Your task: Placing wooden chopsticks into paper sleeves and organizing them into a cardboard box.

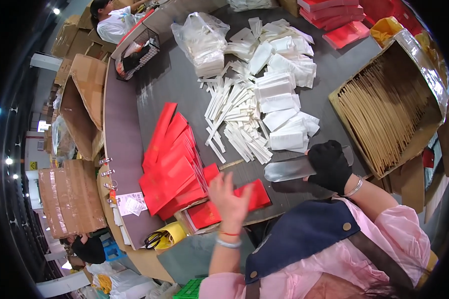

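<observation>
My bare left hand [229,199], slightly blurred, is raised above the red envelopes [254,196] at the near table edge. Its fingers are spread and nothing shows in them. My right hand [329,163], in a black glove with the fingers curled, lies over a long shiny clear plastic sleeve [286,170] with a rounded end. The sleeve shows on both sides of the glove. To the left is a fanned pile of red envelopes [172,169]. Beyond the sleeve lie stacks of white paper packets [287,134] and a loose heap of narrow white strips [242,107].
An open cardboard box [369,164] packed with thin brown sticks stands at the right. A clear bag of white packets [199,45] and red boxes [346,34] are at the back. Scissors [157,238] with a yellow pouch hang at the near left edge. Another person [117,27] sits beyond.
</observation>
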{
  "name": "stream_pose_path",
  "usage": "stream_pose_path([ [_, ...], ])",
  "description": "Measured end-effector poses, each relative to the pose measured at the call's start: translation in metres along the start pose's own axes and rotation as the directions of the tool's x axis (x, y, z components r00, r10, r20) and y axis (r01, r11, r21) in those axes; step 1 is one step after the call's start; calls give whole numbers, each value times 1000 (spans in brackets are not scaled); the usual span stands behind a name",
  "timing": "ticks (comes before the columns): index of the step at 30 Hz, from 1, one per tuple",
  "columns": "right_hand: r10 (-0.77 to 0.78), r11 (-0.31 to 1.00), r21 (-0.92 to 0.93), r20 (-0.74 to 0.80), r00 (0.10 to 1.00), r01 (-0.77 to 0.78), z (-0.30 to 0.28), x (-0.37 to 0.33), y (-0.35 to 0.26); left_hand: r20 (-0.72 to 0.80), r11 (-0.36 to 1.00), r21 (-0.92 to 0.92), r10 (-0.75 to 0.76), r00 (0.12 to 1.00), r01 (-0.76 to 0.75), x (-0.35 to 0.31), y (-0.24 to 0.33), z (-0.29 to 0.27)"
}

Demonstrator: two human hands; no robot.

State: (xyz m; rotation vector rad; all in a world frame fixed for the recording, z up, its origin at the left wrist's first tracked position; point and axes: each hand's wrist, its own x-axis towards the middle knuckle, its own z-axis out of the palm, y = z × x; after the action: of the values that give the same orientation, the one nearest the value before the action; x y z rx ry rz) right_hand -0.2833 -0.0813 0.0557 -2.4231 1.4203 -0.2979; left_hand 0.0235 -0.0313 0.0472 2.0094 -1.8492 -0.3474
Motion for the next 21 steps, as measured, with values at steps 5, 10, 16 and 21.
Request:
stream_pose_path([
  [5,-52,998,-40,48,997,54,-3,2,-7,53,979,-7,-203,978,204,-31,3,50],
  [10,-61,995,-68,163,985,73,-4,2,-9,46,976,-89,-196,980,199,-33,0,54],
  [16,-66,996,-57,138,988,74,-7,-1,-11,58,977,-78,-196,979,200,-33,4,50],
  [21,-102,994,62,268,958,88,21,14,-17,75,983,-46,-175,982,178,-34,-4,54],
])
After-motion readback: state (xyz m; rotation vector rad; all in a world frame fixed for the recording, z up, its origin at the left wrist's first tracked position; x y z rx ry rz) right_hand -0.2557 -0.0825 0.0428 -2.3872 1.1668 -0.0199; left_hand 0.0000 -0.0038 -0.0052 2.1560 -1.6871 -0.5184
